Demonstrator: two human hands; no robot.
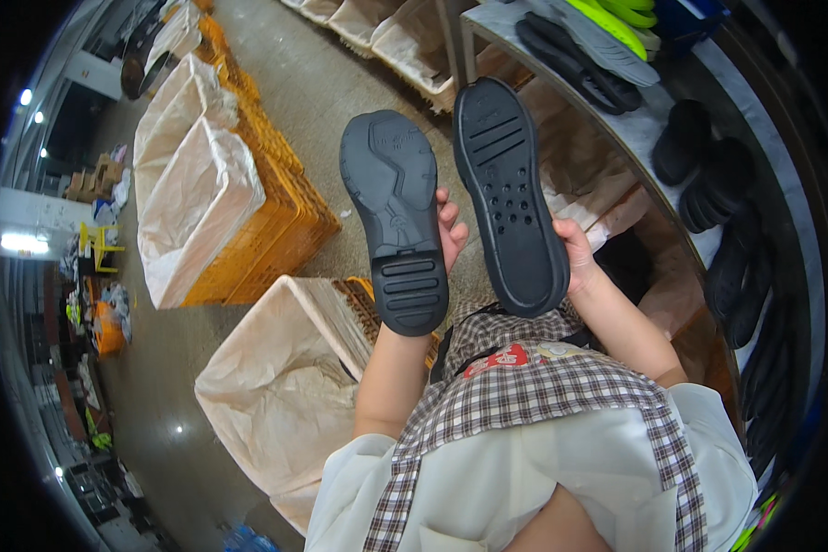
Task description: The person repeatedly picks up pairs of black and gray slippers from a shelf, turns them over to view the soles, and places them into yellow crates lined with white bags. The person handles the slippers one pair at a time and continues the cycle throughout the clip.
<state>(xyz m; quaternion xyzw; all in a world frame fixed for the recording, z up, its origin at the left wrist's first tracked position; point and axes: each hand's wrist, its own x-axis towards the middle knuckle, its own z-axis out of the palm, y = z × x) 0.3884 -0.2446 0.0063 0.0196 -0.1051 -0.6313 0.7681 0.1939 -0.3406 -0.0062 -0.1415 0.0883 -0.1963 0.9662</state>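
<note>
In my left hand is a dark grey shoe sole, its treaded underside facing me, with a zigzag groove at the top and ridged bars at the heel. My fingers wrap round its right edge. My right hand grips a black shoe sole by its lower right side. That one shows a raised rim, slanted ribs near the top and a patch of small holes in the middle. Both soles are held up side by side, a narrow gap between them. Parts of both hands are hidden behind the soles.
To the right stands a curved-looking shelf bearing several black soles and neon yellow ones. Orange crates lined with pale cloth stand on the left. Close by my left arm is a cloth-lined bin. More lined crates are at the back.
</note>
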